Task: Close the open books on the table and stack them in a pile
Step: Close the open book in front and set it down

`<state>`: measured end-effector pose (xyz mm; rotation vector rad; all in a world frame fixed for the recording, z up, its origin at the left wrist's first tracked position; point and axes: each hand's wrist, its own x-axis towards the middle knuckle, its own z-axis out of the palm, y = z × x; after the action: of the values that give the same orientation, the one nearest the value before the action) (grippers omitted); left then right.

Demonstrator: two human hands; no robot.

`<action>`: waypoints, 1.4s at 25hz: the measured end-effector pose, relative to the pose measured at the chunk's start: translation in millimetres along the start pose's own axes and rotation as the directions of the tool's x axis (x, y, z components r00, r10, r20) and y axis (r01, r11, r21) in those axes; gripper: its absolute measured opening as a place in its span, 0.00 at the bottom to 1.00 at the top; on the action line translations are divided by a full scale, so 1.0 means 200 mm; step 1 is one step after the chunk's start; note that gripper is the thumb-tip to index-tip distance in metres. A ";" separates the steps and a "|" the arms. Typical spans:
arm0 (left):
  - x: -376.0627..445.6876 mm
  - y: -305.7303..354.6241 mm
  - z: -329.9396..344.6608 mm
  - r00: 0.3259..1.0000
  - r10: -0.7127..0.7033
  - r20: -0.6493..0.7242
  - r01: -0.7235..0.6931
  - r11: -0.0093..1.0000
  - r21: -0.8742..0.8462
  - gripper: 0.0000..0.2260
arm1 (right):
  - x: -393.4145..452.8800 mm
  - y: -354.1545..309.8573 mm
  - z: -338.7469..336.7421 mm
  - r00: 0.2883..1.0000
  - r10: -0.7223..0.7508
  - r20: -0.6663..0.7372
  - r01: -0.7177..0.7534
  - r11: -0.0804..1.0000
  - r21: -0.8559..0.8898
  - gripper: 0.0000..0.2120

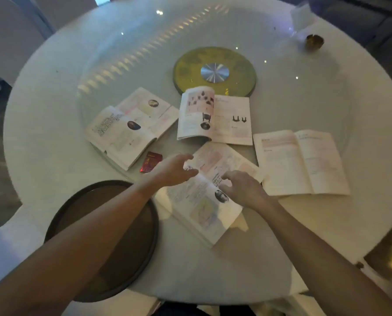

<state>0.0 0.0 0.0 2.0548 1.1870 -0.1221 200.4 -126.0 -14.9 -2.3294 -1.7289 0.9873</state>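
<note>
While four books are lying open on surface (53, 110), left hand (175, 171) and right hand (241, 190), both spread and grasping nothing, are hovering over nearest book (204, 201), likely positioning to fold it closed.

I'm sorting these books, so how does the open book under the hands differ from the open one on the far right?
The near book lies diagonally with both hands over it and shows pictures; the right book lies squarer, untouched, its pages showing only text. Both lie open on the table.

four open books (214, 117), spread flat, unstacked
</note>
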 end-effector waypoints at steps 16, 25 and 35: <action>0.04 -0.37 0.32 0.963 -0.271 0.004 0.263 0.932 -0.249 0.29 | -0.22 0.12 0.67 0.736 0.677 0.003 -0.360 0.387 0.849 0.21; 0.01 -0.36 0.15 0.950 -0.312 -0.015 0.289 0.897 -0.334 0.16 | -0.32 0.18 0.54 0.741 0.669 0.059 -0.288 0.237 0.928 0.14; 0.01 -0.30 0.12 0.929 -0.329 0.167 0.359 0.706 -0.610 0.08 | -0.28 0.27 0.28 0.773 0.592 0.228 -0.177 -0.144 0.974 0.09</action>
<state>-38.5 4.1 -50.7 1.2164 1.3474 0.0540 206.3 -211.5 -57.6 -1.6063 0.2359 1.1756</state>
